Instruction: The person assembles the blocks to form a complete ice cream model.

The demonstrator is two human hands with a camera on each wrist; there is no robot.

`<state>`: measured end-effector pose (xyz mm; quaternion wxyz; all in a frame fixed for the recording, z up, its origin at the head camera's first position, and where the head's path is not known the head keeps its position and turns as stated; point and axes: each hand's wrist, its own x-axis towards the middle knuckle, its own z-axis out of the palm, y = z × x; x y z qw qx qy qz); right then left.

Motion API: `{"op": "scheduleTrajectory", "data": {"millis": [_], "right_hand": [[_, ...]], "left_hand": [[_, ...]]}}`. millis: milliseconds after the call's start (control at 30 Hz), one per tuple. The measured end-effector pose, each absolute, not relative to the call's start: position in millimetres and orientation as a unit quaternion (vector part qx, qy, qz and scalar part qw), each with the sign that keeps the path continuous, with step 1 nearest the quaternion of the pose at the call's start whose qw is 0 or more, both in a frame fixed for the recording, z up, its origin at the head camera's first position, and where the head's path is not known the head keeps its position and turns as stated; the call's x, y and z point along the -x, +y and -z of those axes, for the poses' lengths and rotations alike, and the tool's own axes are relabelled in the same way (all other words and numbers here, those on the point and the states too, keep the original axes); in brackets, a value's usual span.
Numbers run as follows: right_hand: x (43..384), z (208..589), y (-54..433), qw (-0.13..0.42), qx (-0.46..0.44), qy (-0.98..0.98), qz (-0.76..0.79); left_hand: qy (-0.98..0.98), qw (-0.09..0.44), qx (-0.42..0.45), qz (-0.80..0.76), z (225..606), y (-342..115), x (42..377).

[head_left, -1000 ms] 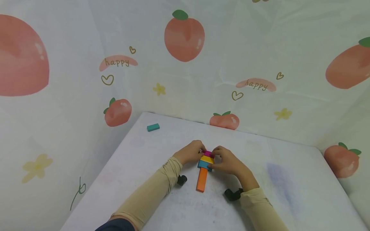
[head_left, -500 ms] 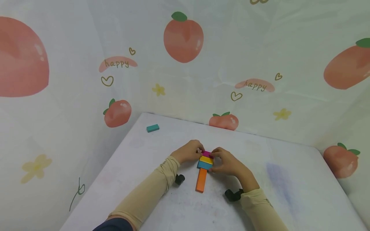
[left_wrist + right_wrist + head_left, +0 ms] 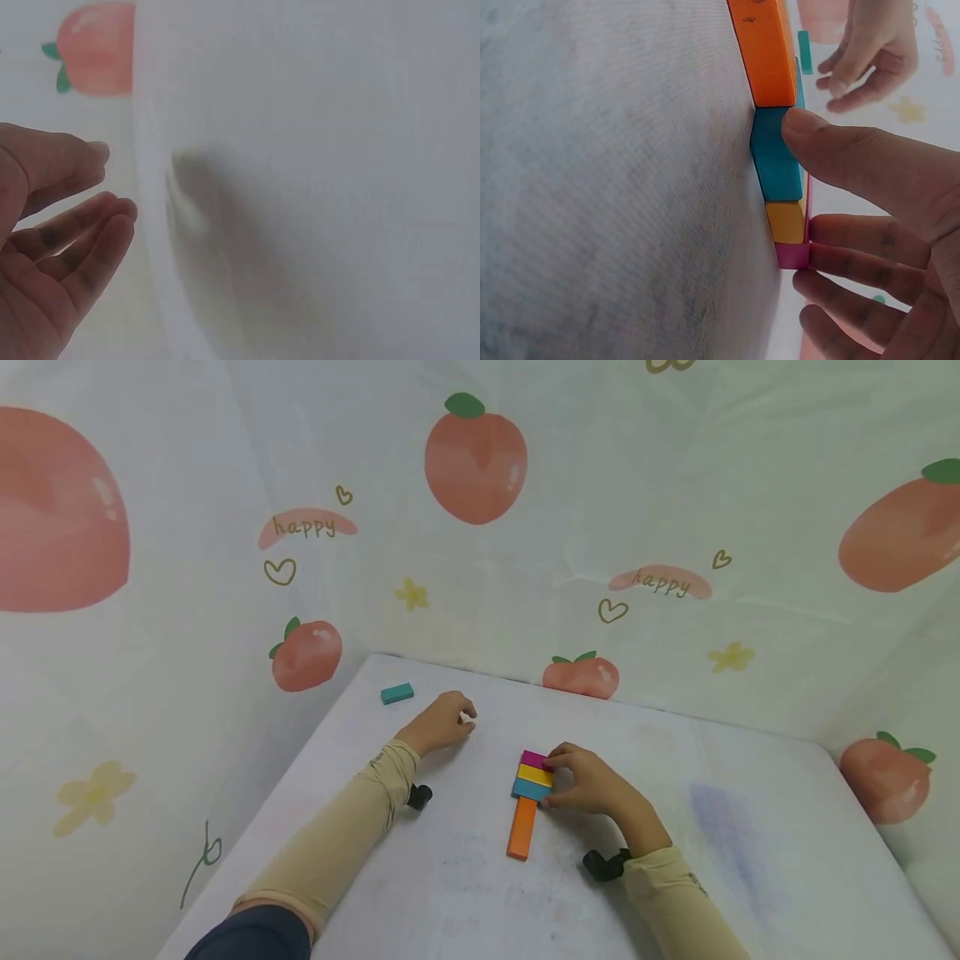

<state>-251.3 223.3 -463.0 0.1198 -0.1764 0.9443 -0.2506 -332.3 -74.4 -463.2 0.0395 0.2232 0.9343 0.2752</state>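
Note:
A magenta block (image 3: 533,759), a yellow block (image 3: 534,775) and a blue block (image 3: 530,789) lie side by side on the white table, touching. From the blue one an orange block (image 3: 522,828) runs lengthwise toward the person. My right hand (image 3: 600,783) is at the right side of this row. In the right wrist view its thumb (image 3: 832,135) touches the blue block (image 3: 776,157), and its fingers meet the magenta block (image 3: 793,255). Away to the left, my left hand (image 3: 441,722) hovers with loosely bent fingers and nothing between them.
A teal block (image 3: 397,693) lies at the table's back left, beyond the left hand. A peach-printed cloth (image 3: 525,602) hangs behind the white table (image 3: 450,893). Black wrist devices show at the left wrist (image 3: 420,797) and right wrist (image 3: 606,865).
My left hand has left the magenta block and moved left and back, closer to the teal block. The right hand has stayed beside the row, and the blocks lie almost unchanged.

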Motion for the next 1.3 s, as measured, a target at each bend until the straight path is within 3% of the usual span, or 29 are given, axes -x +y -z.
{"op": "scheduleTrajectory", "data": {"millis": [400, 733, 1300], "right_hand": [[250.6, 460.7, 223.2, 0.116, 0.198, 0.944, 0.238], [248.4, 459.6, 221.5, 0.116, 0.196, 0.946, 0.232], [247.9, 455.7, 219.8, 0.116, 0.187, 0.949, 0.225]], "left_hand": [[0.951, -0.063, -0.162, -0.256, 456.0, -146.7, 356.8], [0.966, -0.024, -0.087, -0.241, 464.8, -177.1, 365.7], [0.966, -0.038, -0.082, -0.242, 472.9, -186.8, 374.4]]}}
